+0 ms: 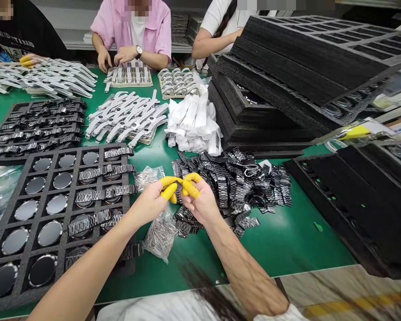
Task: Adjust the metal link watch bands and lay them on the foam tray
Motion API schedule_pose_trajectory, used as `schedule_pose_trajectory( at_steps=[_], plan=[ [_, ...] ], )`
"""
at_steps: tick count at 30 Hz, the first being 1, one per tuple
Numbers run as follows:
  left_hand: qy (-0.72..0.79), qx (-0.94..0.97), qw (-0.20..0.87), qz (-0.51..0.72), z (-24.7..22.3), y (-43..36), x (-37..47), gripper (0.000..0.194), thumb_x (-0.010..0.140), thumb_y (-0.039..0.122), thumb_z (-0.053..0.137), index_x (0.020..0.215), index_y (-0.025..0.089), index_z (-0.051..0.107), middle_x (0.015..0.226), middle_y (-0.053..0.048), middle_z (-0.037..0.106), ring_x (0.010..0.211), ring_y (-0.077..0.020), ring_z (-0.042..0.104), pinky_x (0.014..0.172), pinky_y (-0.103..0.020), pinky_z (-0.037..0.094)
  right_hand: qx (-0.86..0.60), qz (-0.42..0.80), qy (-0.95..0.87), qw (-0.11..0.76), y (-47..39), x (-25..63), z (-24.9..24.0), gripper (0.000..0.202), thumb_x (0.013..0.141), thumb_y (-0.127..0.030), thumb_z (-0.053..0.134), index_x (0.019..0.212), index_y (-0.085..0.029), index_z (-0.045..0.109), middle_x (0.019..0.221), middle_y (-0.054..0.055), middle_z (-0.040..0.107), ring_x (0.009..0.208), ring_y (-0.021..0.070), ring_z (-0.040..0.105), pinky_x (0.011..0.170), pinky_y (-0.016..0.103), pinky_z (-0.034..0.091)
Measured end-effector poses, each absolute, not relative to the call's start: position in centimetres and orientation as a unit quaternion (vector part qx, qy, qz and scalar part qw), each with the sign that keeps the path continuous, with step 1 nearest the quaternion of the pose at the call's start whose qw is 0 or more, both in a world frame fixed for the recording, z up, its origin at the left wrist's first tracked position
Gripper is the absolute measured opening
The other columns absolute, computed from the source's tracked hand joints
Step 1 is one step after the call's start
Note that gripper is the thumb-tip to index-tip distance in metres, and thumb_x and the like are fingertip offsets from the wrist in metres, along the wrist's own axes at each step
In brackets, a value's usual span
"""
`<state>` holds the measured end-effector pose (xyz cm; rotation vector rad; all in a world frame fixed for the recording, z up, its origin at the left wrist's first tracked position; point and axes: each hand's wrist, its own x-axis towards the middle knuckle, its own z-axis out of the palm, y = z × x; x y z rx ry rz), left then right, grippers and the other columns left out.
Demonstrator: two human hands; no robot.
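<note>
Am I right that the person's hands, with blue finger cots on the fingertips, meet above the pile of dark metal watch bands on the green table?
Not quite: the finger cots are yellow, not blue, as the head view shows. The left hand and right hand do meet above the pile of dark metal watch bands on the green table.

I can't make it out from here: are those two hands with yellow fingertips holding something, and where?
Cannot be told. The left hand and right hand pinch their capped fingers together above the band pile; anything between them is too small to see.

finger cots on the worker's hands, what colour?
Yellow, on the fingertips of the left hand and the right hand; the head view shows them.
</note>
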<state>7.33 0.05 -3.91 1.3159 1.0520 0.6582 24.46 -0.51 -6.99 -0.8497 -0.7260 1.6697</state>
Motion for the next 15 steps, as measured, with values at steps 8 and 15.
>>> schedule_pose_trajectory(
  at_steps=[8, 15],
  plan=[
    [0.417, 0.435, 0.762, 0.236, -2.3, -0.4, 8.1, 0.037, 0.091, 0.049, 0.067, 0.103, 0.014, 0.066, 0.065, 0.002, 0.064, 0.033, -0.0050, 0.042, 0.035, -0.018, 0.027, -0.412, 0.592, -0.322, 0.614, -1.2, 23.2, -8.5, 0.057, 0.075, -0.067, 0.086, 0.082, -0.025, 0.047, 0.046, -0.014, 0.042, 0.031, 0.0050, 0.028, 0.029, 0.016, 0.022],
    [0.296, 0.317, 0.884, 0.176, -1.7, 0.3, 7.2, 0.071, 0.085, 0.078, 0.051, 0.101, 0.011, 0.070, 0.067, -0.006, 0.066, 0.029, -0.0068, 0.035, 0.034, -0.023, 0.019, -0.316, 0.511, -0.529, 0.599, -0.8, 25.2, -8.6, 0.060, 0.066, -0.067, 0.092, 0.105, -0.027, 0.072, 0.112, 0.008, 0.070, 0.091, 0.0214, 0.066, 0.074, 0.034, 0.059]
  ],
)
